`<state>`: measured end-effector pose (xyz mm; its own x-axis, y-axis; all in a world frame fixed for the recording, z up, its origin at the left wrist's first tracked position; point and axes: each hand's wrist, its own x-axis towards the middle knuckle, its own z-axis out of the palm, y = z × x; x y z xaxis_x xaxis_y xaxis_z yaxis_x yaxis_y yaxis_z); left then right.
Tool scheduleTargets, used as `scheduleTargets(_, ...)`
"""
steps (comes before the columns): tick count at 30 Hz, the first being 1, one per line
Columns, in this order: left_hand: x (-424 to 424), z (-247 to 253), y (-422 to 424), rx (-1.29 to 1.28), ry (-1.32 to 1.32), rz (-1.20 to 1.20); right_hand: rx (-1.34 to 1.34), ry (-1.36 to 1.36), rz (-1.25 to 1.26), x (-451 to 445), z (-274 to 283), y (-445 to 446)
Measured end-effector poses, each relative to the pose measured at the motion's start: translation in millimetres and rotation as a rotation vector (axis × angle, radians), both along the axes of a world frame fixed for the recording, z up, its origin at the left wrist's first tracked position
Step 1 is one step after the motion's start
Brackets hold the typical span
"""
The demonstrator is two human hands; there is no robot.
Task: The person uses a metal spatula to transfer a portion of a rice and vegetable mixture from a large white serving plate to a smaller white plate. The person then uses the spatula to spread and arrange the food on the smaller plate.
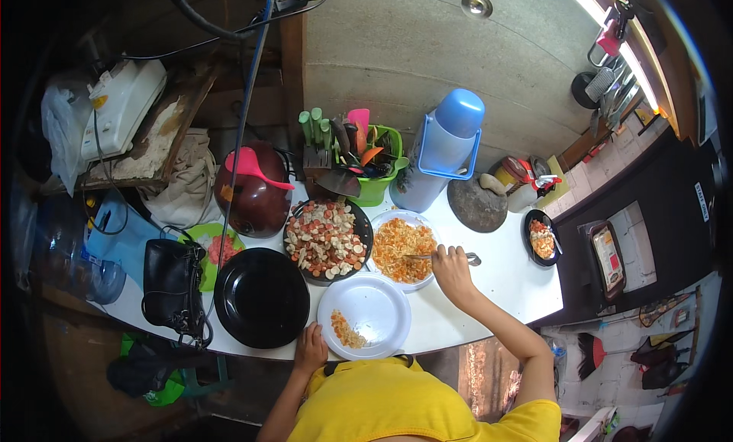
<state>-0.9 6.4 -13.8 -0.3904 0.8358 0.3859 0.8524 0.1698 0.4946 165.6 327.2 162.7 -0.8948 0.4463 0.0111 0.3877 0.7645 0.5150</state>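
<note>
My right hand (452, 270) grips a metal spoon (474, 259) whose other end reaches into an orange-and-white rice-like mix (401, 239). This food fills a round white plate (428, 217). Nearer to me, a second white plate (382, 310) bears a small portion of similar food (347, 331) on its left side. My left hand (312, 347) is at that plate's left rim, by the table's front edge; whether the fingers clasp the rim cannot be made out. Left of the plates, a black pan (367, 227) is heaped with sliced sausages and pale pieces (326, 239).
A black plate (262, 299) and a black handbag (169, 281) stand to the left. Behind are a green utensil holder (369, 193), a blue thermos (441, 150) and a stone mortar (477, 206). A small black dish of food (541, 239) sits far right. A cable (247, 115) hangs down in front.
</note>
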Motion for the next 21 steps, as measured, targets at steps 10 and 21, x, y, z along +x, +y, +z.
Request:
scheduleTargets(10, -0.3, -1.5, -0.4, -0.007, -0.02, -0.019, 0.015, 0.062, -0.057, 42.2, 22.7, -3.0)
scheduleTargets(21, -0.1, 0.7, 0.4, -0.012, -0.036, -0.013, -0.066, 0.071, -0.131, 56.3, 12.3, -18.9)
